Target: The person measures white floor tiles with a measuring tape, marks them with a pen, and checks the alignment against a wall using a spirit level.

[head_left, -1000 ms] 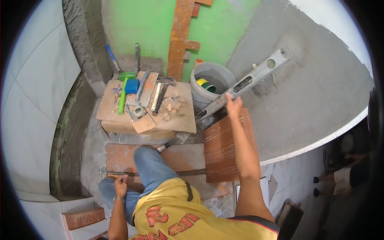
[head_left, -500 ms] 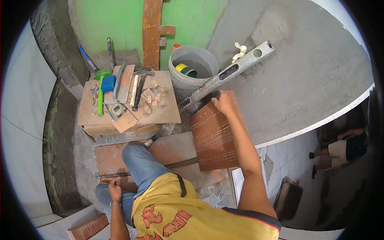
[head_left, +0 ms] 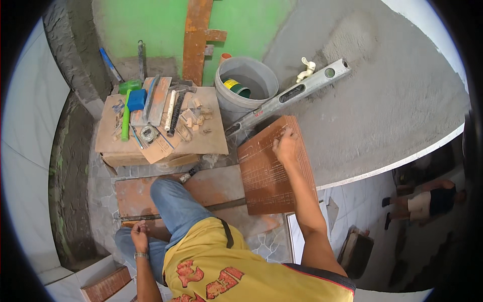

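Observation:
A stack of reddish-brown tiles point(head_left: 266, 171) leans on the grey plastered wall, its ribbed back toward me. My right hand point(head_left: 286, 146) is at the upper part of the front tile, fingers loosely bent and apart, not wrapped round an edge. My left hand point(head_left: 140, 236) hovers by my bent knee with its fingers curled in. What those fingers hold, if anything, is too small to make out. Above the tiles a long metal spirit level point(head_left: 292, 94) slants against the wall beside a cream tap point(head_left: 306, 69).
A cardboard-topped box point(head_left: 201, 143) carries a hammer point(head_left: 175, 113), a trowel point(head_left: 149, 103), a tape measure point(head_left: 148, 134), a green-handled tool point(head_left: 126, 116) and wood bits. Beyond it stands a grey bucket point(head_left: 221, 75). Planks point(head_left: 216, 186) lie under my legs. Another person point(head_left: 427, 204) is at far right.
My right hand has come down from the stack's top edge onto the front tile's face. The left hand has shifted slightly up and left, still curled.

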Motion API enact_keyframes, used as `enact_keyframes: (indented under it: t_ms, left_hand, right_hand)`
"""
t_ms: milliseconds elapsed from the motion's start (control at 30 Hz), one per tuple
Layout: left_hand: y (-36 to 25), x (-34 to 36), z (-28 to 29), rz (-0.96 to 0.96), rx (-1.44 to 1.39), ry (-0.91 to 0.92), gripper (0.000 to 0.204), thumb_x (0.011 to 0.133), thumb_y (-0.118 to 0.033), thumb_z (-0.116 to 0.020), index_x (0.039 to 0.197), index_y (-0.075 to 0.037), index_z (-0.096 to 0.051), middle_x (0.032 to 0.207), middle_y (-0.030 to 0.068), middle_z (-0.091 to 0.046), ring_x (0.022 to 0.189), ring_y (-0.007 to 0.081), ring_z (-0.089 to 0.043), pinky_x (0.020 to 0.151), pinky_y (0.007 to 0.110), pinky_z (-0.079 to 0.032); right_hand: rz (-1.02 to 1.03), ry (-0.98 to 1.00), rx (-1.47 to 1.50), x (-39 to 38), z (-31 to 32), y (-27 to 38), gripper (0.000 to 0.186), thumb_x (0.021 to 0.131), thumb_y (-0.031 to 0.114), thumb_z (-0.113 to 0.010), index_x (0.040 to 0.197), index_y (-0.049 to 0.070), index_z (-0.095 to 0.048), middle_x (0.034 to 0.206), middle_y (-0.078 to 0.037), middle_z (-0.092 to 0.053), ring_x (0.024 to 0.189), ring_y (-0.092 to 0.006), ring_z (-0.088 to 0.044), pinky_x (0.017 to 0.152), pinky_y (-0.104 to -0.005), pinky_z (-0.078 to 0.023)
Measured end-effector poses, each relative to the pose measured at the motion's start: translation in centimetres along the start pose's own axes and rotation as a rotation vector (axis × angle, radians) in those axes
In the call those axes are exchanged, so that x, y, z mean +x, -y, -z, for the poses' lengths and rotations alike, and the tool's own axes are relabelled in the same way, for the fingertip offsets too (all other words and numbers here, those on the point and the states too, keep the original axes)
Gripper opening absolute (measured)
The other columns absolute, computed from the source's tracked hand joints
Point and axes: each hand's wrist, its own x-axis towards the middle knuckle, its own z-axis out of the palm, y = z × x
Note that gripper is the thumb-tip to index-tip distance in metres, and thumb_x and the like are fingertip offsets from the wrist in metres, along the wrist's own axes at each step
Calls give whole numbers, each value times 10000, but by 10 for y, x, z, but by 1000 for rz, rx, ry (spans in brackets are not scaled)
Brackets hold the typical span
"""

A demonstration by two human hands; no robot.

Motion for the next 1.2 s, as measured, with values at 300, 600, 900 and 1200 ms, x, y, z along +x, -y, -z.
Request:
enact_keyframes:
  t_ms: [300, 600, 900, 1200]
  left_hand:
    - [1, 1, 4, -2, 41, 14, 130, 999, -58, -585, 1085, -11, -670, 850, 10, -648, 720, 89, -587, 658, 248, -511]
    - [-1, -6, 4, -73, 57, 3, 151, 1015, -100, -587, 1066, 18, -667, 832, 14, -636, 726, 94, -574, 693, 257, -502]
    - [-7, 2, -2, -49, 57, 20, 152, 1022, -112, -551, 1016, -3, -657, 801, 10, -621, 686, 107, -575, 656, 263, -487]
    - [-30, -23, 3, -51, -107, -87, 206, 993, -25, -522, 1125, 18, -675, 885, 48, -679, 750, 117, -627, 714, 262, -528]
  right_hand:
    - [165, -1, -54, 4, 5, -9, 653, 790, 105, -731, 1360, -38, -447, 1149, -359, -553, 1024, -486, -568, 916, -524, -470]
    - [-53, 352, 128, -7, 6, -46, 687, 799, 181, -799, 1341, -75, -463, 1104, -341, -662, 1050, -450, -667, 917, -469, -537]
    - [-14, 495, 253, -50, 15, -58, 336, 850, 252, -750, 955, -67, -746, 900, -260, -738, 907, -375, -733, 820, -439, -552]
    - [29, 428, 508, -99, 83, -36, 243, 855, 169, -720, 925, -63, -738, 754, -62, -687, 649, -158, -581, 614, -353, -481]
